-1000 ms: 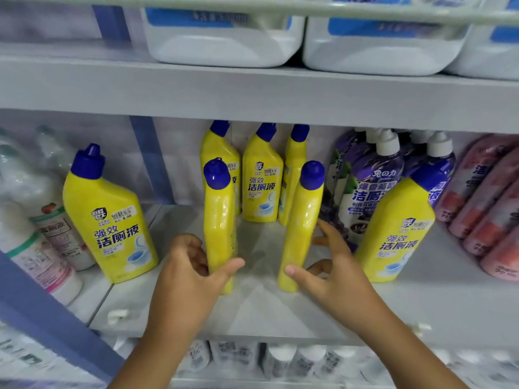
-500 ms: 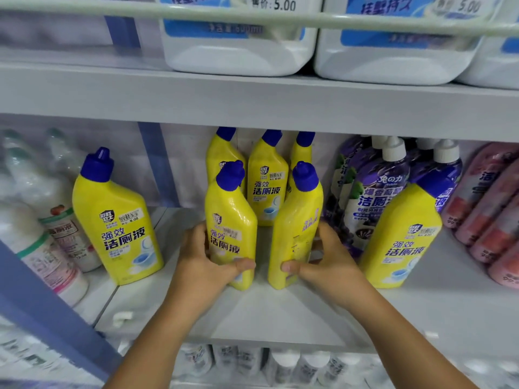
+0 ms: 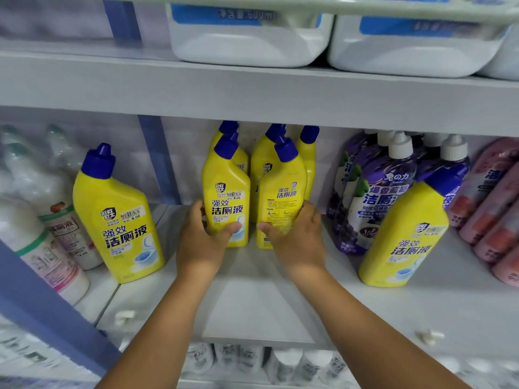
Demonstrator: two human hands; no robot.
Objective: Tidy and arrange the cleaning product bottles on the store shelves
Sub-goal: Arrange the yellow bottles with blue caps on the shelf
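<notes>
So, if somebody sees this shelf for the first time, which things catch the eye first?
The two yellow bottles with blue caps in the middle, one gripped by the left hand, one by the right hand. Then the yellow bottle at the left and another at the right, standing before the purple bottles.

Grey middle shelf [image 3: 252,310]: yellow blue-capped bottles [image 3: 226,197] cluster at centre back. One yellow bottle [image 3: 118,220] near left edge, another [image 3: 404,237] right of centre. Purple bottles [image 3: 373,197] behind it; pink bottles [image 3: 494,209] at right edge.
</notes>
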